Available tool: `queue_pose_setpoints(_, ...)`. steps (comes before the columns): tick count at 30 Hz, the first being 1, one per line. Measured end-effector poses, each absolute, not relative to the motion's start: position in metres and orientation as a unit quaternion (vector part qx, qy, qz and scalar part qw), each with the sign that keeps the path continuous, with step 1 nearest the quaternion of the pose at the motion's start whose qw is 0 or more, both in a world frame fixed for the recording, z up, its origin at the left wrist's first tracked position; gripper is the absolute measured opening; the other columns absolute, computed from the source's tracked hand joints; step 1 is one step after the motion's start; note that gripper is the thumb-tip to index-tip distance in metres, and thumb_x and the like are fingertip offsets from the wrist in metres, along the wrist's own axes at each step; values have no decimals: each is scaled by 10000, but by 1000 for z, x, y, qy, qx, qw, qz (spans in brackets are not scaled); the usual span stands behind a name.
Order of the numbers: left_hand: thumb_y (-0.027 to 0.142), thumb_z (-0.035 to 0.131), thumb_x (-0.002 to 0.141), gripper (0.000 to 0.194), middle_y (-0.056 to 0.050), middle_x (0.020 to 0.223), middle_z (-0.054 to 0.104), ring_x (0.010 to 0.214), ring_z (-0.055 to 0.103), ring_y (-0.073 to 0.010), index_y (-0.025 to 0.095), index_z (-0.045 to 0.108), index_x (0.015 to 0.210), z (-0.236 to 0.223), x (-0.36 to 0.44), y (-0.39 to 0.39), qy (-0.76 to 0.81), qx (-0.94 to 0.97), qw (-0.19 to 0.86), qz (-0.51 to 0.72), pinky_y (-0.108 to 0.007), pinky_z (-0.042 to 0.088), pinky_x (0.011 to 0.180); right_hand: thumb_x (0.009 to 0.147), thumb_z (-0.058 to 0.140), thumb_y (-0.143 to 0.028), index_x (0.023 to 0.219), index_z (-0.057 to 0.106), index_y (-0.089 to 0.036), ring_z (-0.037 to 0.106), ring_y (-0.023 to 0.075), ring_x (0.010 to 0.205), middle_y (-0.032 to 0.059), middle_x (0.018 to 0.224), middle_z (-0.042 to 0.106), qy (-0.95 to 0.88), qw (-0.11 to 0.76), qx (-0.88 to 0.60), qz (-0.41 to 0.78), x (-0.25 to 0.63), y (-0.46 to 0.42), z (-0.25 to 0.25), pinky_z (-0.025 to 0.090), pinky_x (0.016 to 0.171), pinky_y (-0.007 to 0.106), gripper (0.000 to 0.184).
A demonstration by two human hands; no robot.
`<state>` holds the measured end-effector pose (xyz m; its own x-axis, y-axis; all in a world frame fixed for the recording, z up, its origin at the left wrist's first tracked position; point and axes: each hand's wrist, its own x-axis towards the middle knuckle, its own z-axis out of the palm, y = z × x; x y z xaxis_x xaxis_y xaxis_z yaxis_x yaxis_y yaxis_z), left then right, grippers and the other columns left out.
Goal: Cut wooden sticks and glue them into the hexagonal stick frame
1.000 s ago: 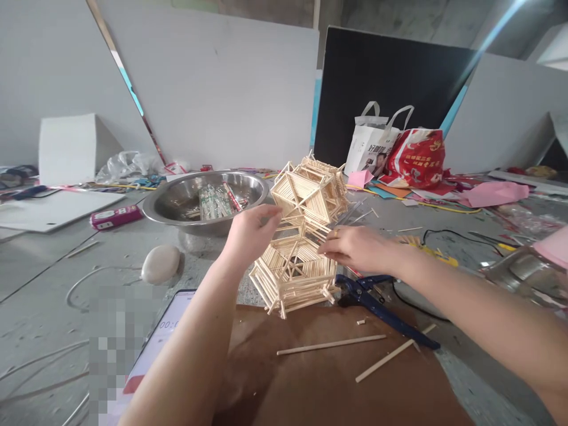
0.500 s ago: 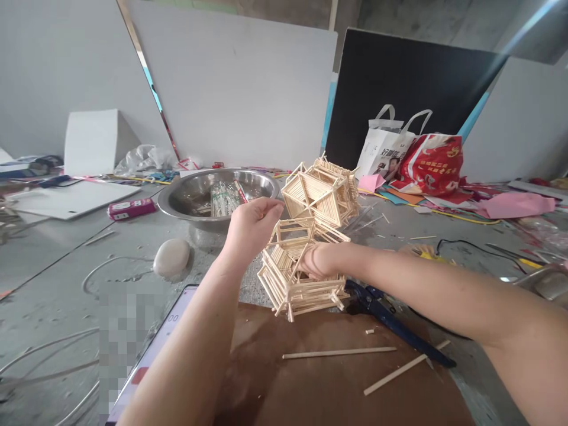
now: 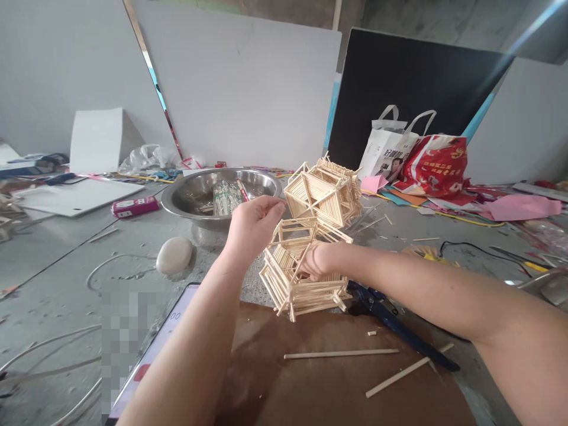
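Note:
A hexagonal frame of thin wooden sticks (image 3: 306,293) stands at the far edge of the brown board. My right hand (image 3: 317,260) reaches into its open top. The fingers there are curled together beside a slanting stick, and what they hold is hidden. At the frame's upper left rim, my left hand (image 3: 256,220) is closed, thumb against fingers in a pinch. Anything inside that pinch is too small to make out. Just behind sits a second stick model (image 3: 322,192), tilted, with a six-sided panel facing me.
Loose sticks (image 3: 341,354) and dark blue cutters (image 3: 390,322) lie on the brown board (image 3: 275,378). A steel basin (image 3: 175,210) with packed sticks stands behind my left hand. A phone (image 3: 155,349) lies beside my left forearm. Bags (image 3: 437,165) stand at the back right.
The view has shifted very slightly, so everything sits a little farther right. Both hands keep nearly the same pose at the stick frame.

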<state>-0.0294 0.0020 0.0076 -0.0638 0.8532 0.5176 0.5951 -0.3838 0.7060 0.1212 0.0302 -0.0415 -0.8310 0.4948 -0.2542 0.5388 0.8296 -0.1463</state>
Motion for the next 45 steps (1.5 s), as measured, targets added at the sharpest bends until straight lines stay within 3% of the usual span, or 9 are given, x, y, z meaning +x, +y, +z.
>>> queue_pose_setpoints(4, 347, 470, 735, 242, -4, 712, 642, 632, 542, -116, 205, 647, 817, 12, -28, -2, 537, 668, 124, 501, -243, 410, 585, 694, 607, -259, 881, 600, -157, 578, 174, 776, 64, 898, 616, 923, 230, 305, -40, 123, 28, -19, 452, 661, 296, 213)
queue_pose_setpoints(8, 338, 478, 735, 225, -3, 721, 648, 641, 548, -114, 208, 647, 805, 15, -25, -5, 534, 669, 131, 500, -241, 414, 588, 632, 587, -219, 751, 637, -120, 599, 189, 628, 95, 748, 647, 904, 263, 336, -1, 138, 32, -2, 413, 510, 266, 163)
queue_pose_setpoints(18, 275, 521, 715, 158, -11, 718, 647, 712, 583, -116, 178, 631, 773, 26, -14, -15, 480, 606, 168, 611, -235, 448, 655, 688, 464, -80, 740, 619, -147, 574, 200, 728, 97, 757, 642, 928, 146, 336, 71, 165, 23, 24, 353, 575, 287, 177)
queue_pose_setpoints(23, 283, 477, 744, 138, 15, 645, 608, 574, 546, -84, 214, 592, 775, 45, -10, -14, 440, 535, 173, 700, -212, 440, 542, 763, 419, -207, 748, 596, -205, 559, 201, 656, 60, 709, 635, 896, 56, 431, 92, 200, -2, 53, 292, 489, 274, 177)
queue_pose_setpoints(27, 267, 452, 755, 127, 31, 590, 561, 465, 473, -63, 220, 570, 760, 62, -5, -24, 408, 531, 168, 724, -202, 403, 469, 797, 419, -302, 803, 584, -227, 543, 149, 614, 14, 704, 629, 890, -35, 455, 1, 230, -43, 50, 307, 501, 240, 181)
queue_pose_setpoints(30, 253, 452, 754, 137, 19, 622, 575, 507, 492, -75, 202, 579, 761, 59, 4, -50, 427, 626, 146, 636, -212, 409, 510, 811, 409, -297, 794, 587, -218, 545, 133, 634, -2, 726, 627, 893, -64, 436, -95, 240, -76, 32, 338, 551, 228, 195)
queue_pose_setpoints(38, 179, 421, 748, 225, -54, 856, 618, 814, 555, -200, 221, 583, 897, -18, 39, -144, 417, 886, 119, 163, -280, 398, 678, 823, 409, -279, 850, 598, -200, 577, 145, 720, 19, 801, 648, 891, -128, 384, -207, 225, -125, -24, 376, 618, 228, 207)
queue_pose_setpoints(41, 193, 380, 766, 197, -52, 728, 610, 675, 565, -197, 208, 571, 813, -44, 44, -153, 478, 860, 144, 104, -262, 371, 568, 823, 418, -283, 879, 588, -196, 578, 141, 731, 25, 815, 646, 890, -157, 366, -223, 221, -131, -34, 380, 632, 227, 199)
queue_pose_setpoints(45, 286, 379, 782, 199, -15, 582, 544, 554, 503, -160, 198, 526, 681, -58, 42, -151, 538, 801, 187, 186, -253, 324, 518, 780, 480, -293, 897, 546, -206, 554, 139, 695, 16, 814, 619, 860, -194, 447, -153, 236, -134, -38, 374, 609, 238, 161)
